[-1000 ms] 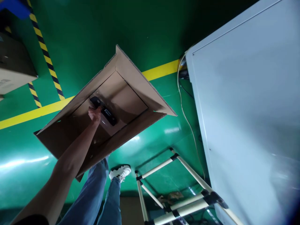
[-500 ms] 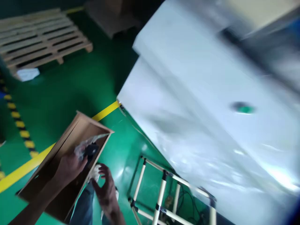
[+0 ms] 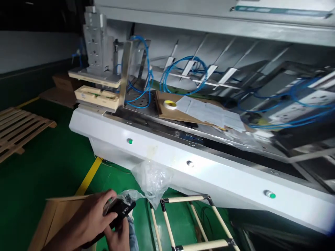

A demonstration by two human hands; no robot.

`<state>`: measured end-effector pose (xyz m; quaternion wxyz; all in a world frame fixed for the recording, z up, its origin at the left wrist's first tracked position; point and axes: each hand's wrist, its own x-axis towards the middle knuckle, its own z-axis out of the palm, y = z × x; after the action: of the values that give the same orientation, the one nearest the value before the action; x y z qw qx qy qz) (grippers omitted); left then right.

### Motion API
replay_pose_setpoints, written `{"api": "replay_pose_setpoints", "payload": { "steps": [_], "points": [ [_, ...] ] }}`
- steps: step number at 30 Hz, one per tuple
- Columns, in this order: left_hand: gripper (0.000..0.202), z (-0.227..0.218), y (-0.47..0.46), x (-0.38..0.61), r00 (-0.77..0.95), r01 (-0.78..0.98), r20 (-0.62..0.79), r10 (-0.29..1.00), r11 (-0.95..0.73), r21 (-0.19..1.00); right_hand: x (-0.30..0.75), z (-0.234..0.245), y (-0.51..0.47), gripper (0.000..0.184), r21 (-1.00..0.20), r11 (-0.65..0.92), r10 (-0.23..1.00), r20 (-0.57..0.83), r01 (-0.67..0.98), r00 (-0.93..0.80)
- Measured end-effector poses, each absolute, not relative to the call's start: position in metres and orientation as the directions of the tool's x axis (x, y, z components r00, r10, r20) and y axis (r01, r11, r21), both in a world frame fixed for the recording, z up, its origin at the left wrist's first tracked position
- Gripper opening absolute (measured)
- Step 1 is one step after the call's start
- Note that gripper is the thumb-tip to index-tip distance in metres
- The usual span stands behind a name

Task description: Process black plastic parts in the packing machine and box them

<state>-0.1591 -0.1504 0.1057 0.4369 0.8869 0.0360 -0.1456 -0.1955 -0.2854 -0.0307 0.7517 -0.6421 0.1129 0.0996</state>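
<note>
Low in the head view, a flat black part (image 3: 122,211) with small pale marks is held between my two hands; I cannot tell its exact kind. My left hand (image 3: 95,214) is closed around its upper side and a clear plastic bag (image 3: 129,196) bunched over it. From below, my right hand (image 3: 119,238) grips the lower side of the black part, its fingers partly hidden. Beneath my left forearm stands an open cardboard box (image 3: 49,218), largely covered by the arm.
A tube-frame rack (image 3: 195,245) stands right of my hands. Beyond runs a white machine (image 3: 162,148) with buttons, a hanging plastic bag (image 3: 151,177), a tape roll (image 3: 170,104), papers (image 3: 209,111) and blue hoses (image 3: 183,92). A wooden pallet (image 3: 23,127) lies left.
My left hand has lifted the black part and its bag out of the cardboard box. My right hand, empty before, has closed on the part. The view has swung up towards the machine.
</note>
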Motion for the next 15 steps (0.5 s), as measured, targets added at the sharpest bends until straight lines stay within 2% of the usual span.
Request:
{"api": "replay_pose_setpoints", "payload": {
  "steps": [2, 4, 7, 9, 11, 15],
  "points": [
    [0.024, 0.129, -0.165, -0.121, 0.961, 0.187, -0.27, -0.069, -0.559, 0.808, -0.165, -0.015, -0.299, 0.06, -0.931, 0.224, -0.023, -0.302, -0.29, 0.953],
    [0.028, 0.149, -0.179, -0.079, 0.973, 0.165, -0.224, -0.055, -0.515, 0.841, -0.132, -0.007, -0.317, 0.058, -0.93, 0.246, -0.044, -0.293, -0.274, 0.955],
    [0.038, 0.175, -0.199, -0.012, 0.988, 0.084, -0.142, -0.067, -0.538, 0.839, -0.082, 0.0, -0.344, 0.058, -0.943, 0.23, -0.129, -0.275, -0.241, 0.953],
    [0.037, 0.191, -0.212, 0.034, 0.987, 0.029, -0.117, -0.114, -0.581, 0.813, -0.05, 0.01, -0.361, 0.064, -0.943, 0.242, -0.173, -0.274, -0.229, 0.946],
    [0.036, 0.204, -0.223, 0.078, 0.979, -0.036, -0.097, -0.178, -0.623, 0.781, -0.021, 0.026, -0.378, 0.068, -0.932, 0.284, -0.131, -0.269, -0.224, 0.954],
    [0.034, 0.216, -0.233, 0.154, 0.981, -0.163, 0.05, -0.186, -0.666, 0.728, 0.017, 0.064, -0.414, 0.055, -0.933, 0.339, -0.099, -0.166, -0.124, 0.981]
  ]
}}
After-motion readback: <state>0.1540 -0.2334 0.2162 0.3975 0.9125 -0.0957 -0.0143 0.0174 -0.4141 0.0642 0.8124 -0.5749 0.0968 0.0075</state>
